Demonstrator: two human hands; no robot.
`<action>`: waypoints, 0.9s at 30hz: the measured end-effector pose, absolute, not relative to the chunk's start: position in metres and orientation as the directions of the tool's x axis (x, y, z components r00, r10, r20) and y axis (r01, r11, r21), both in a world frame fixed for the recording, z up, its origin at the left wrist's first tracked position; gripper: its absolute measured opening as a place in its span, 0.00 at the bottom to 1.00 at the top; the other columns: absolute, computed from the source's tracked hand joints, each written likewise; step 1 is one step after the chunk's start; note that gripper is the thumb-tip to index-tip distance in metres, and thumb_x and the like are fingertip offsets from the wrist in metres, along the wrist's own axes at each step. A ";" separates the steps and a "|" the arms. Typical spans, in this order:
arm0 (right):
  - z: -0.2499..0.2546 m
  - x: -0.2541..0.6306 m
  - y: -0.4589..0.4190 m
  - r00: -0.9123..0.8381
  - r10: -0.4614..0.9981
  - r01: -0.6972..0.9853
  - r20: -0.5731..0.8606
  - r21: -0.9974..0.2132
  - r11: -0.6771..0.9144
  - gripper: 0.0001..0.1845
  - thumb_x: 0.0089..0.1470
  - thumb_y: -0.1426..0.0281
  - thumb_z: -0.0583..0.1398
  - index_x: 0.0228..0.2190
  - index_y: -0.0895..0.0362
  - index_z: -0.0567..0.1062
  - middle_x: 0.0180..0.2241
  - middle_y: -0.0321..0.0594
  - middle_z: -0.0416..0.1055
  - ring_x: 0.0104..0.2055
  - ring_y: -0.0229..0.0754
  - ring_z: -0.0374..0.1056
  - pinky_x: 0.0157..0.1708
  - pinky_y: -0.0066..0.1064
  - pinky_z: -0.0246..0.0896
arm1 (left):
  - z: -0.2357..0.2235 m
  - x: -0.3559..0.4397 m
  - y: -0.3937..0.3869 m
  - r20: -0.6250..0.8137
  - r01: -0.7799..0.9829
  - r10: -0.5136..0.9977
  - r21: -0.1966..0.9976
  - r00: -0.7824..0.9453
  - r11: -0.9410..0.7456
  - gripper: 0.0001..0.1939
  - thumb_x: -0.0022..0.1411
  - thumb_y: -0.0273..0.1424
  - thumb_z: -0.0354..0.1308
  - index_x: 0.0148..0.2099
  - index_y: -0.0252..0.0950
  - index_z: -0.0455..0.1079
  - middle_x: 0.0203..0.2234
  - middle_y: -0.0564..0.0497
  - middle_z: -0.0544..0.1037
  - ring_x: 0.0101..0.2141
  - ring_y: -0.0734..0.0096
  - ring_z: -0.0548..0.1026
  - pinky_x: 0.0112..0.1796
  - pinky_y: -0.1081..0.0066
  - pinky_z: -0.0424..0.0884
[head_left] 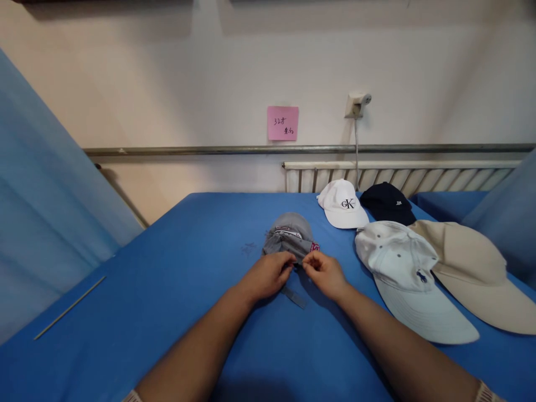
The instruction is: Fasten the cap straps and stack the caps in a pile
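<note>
Here's the right hand (329, 274) at work, thumb and forefinger nipped together on the near edge of the grey cap (296, 221), at about five o'clock on its rim; and the left hand (272, 273) is in at seven, thumb and forefinger curling toward each other at that same edge, though whether they actually grip it, I can't tell! The cap itself sits mid-table on the blue cloth (167, 290), rounded crown facing away toward twelve, its nearer side creased and darker, sagging between the hands. Look at the detail: a small dark label, a pale curved strip with dark marks just below it, a bright red-and-white patch at four o'clock, and a flat grey strap (294, 297) trailing onto the cloth at six. Moving outward from the cap, there's a white cap (340, 195) with black letters at two o'clock, a navy cap (383, 201) just beyond it, then a pale cap (402, 259) with a dark emblem between three and four, overlapping a plain beige cap (469, 251) farther out. Away between eight and nine lies a thin stick (69, 308), alone near the table's edge. And up on the wall, a pink note (283, 123) at twelve, a socket (354, 106) at one!
</note>
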State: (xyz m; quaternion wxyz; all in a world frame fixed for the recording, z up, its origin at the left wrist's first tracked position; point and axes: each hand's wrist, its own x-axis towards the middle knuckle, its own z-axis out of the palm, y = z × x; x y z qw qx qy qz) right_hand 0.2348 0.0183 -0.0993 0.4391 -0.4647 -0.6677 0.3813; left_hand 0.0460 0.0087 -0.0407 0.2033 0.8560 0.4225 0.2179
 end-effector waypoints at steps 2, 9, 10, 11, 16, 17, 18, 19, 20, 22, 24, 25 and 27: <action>-0.099 0.234 0.020 -0.103 0.976 0.112 0.193 -0.972 0.204 0.09 0.49 0.62 0.60 0.26 0.55 0.72 0.21 0.33 0.68 0.23 0.37 0.62 0.24 0.28 0.55 | -0.041 0.051 0.007 0.213 0.632 0.830 0.560 0.515 -0.535 0.13 0.60 0.24 0.51 0.45 0.38 0.71 0.36 0.48 0.77 0.34 0.65 0.74 0.35 0.68 0.69; -0.090 0.230 0.016 -0.102 0.986 -0.104 0.131 -0.987 0.121 0.15 0.43 0.57 0.65 0.26 0.56 0.72 0.21 0.32 0.68 0.23 0.35 0.61 0.25 0.27 0.56 | -0.060 0.063 0.007 0.202 0.485 0.898 0.784 0.392 -0.388 0.11 0.59 0.26 0.54 0.45 0.37 0.70 0.35 0.50 0.77 0.34 0.69 0.75 0.36 0.69 0.71; -0.091 0.229 0.016 -0.106 0.987 -0.116 0.122 -0.987 0.110 0.15 0.43 0.57 0.65 0.26 0.56 0.72 0.21 0.32 0.67 0.23 0.35 0.61 0.24 0.27 0.56 | -0.064 0.064 0.008 0.194 0.449 0.905 0.817 0.379 -0.363 0.10 0.59 0.26 0.54 0.44 0.37 0.70 0.34 0.50 0.77 0.34 0.69 0.75 0.37 0.69 0.71; -0.092 0.229 0.016 -0.109 0.987 -0.126 0.117 -0.987 0.103 0.15 0.43 0.58 0.65 0.27 0.56 0.72 0.21 0.32 0.67 0.23 0.35 0.61 0.24 0.27 0.56 | -0.067 0.065 0.009 0.188 0.408 0.913 0.848 0.363 -0.337 0.10 0.59 0.27 0.55 0.44 0.37 0.70 0.34 0.50 0.77 0.35 0.69 0.75 0.37 0.69 0.71; -0.099 0.228 0.015 -0.160 0.973 -0.132 0.169 -0.980 0.148 0.13 0.46 0.63 0.64 0.34 0.55 0.74 0.26 0.33 0.68 0.26 0.35 0.63 0.26 0.27 0.59 | -0.073 0.069 0.013 0.138 0.219 0.962 0.957 0.237 -0.191 0.09 0.56 0.28 0.58 0.41 0.34 0.70 0.30 0.50 0.76 0.31 0.71 0.75 0.34 0.71 0.71; -0.099 0.228 0.014 -0.185 0.964 -0.119 0.189 -0.978 0.169 0.13 0.47 0.63 0.63 0.36 0.55 0.74 0.26 0.33 0.68 0.26 0.36 0.64 0.27 0.27 0.59 | -0.073 0.069 0.014 0.113 0.194 0.969 0.968 0.220 -0.157 0.09 0.55 0.27 0.59 0.41 0.33 0.70 0.28 0.51 0.75 0.29 0.73 0.74 0.33 0.72 0.70; -0.100 0.228 0.013 -0.214 0.954 -0.102 0.212 -0.976 0.194 0.13 0.48 0.64 0.62 0.37 0.55 0.74 0.27 0.33 0.68 0.27 0.36 0.64 0.28 0.28 0.59 | -0.072 0.069 0.015 0.089 0.170 0.974 0.977 0.210 -0.126 0.09 0.54 0.27 0.59 0.40 0.33 0.70 0.28 0.51 0.75 0.28 0.73 0.73 0.31 0.73 0.69; -0.100 0.228 0.012 -0.246 0.941 -0.078 0.233 -0.972 0.220 0.13 0.49 0.65 0.61 0.39 0.55 0.74 0.28 0.34 0.68 0.28 0.36 0.64 0.29 0.28 0.60 | -0.071 0.069 0.016 0.070 0.147 0.977 0.984 0.203 -0.101 0.09 0.53 0.27 0.60 0.39 0.32 0.69 0.27 0.51 0.75 0.27 0.74 0.73 0.30 0.73 0.69; -0.100 0.228 0.011 -0.276 0.927 -0.048 0.253 -0.967 0.250 0.13 0.50 0.66 0.60 0.40 0.54 0.74 0.29 0.34 0.68 0.29 0.37 0.64 0.30 0.28 0.60 | -0.069 0.068 0.017 0.057 0.126 0.979 0.989 0.196 -0.083 0.09 0.53 0.27 0.60 0.39 0.32 0.69 0.27 0.51 0.75 0.27 0.75 0.73 0.30 0.74 0.68; -0.100 0.229 0.009 -0.315 0.904 0.029 0.287 -0.950 0.312 0.14 0.51 0.69 0.59 0.42 0.54 0.73 0.31 0.35 0.69 0.31 0.37 0.65 0.32 0.29 0.62 | -0.067 0.067 0.018 0.037 0.094 0.984 0.994 0.177 -0.054 0.10 0.51 0.26 0.61 0.38 0.31 0.69 0.27 0.52 0.75 0.26 0.76 0.72 0.29 0.75 0.68; -0.098 0.229 0.007 -0.333 0.892 0.121 0.307 -0.924 0.363 0.15 0.51 0.71 0.59 0.43 0.54 0.72 0.32 0.36 0.70 0.32 0.38 0.66 0.33 0.30 0.63 | -0.065 0.067 0.018 0.009 0.069 0.986 0.997 0.164 -0.021 0.11 0.49 0.26 0.63 0.38 0.31 0.69 0.25 0.53 0.75 0.23 0.78 0.71 0.28 0.76 0.66; -0.097 0.230 0.006 -0.335 0.889 0.166 0.313 -0.909 0.382 0.15 0.51 0.72 0.58 0.43 0.54 0.72 0.32 0.36 0.70 0.32 0.38 0.66 0.34 0.31 0.63 | -0.064 0.067 0.017 -0.006 0.058 0.986 0.998 0.166 -0.003 0.11 0.49 0.27 0.63 0.37 0.31 0.69 0.24 0.53 0.75 0.22 0.78 0.70 0.27 0.76 0.66; -0.093 0.231 0.005 -0.339 0.885 0.245 0.318 -0.879 0.410 0.15 0.51 0.75 0.58 0.42 0.54 0.71 0.32 0.36 0.70 0.32 0.38 0.67 0.34 0.31 0.64 | -0.063 0.068 0.016 -0.036 0.040 0.982 0.999 0.185 0.029 0.11 0.50 0.29 0.63 0.37 0.31 0.68 0.23 0.53 0.75 0.21 0.79 0.70 0.25 0.76 0.66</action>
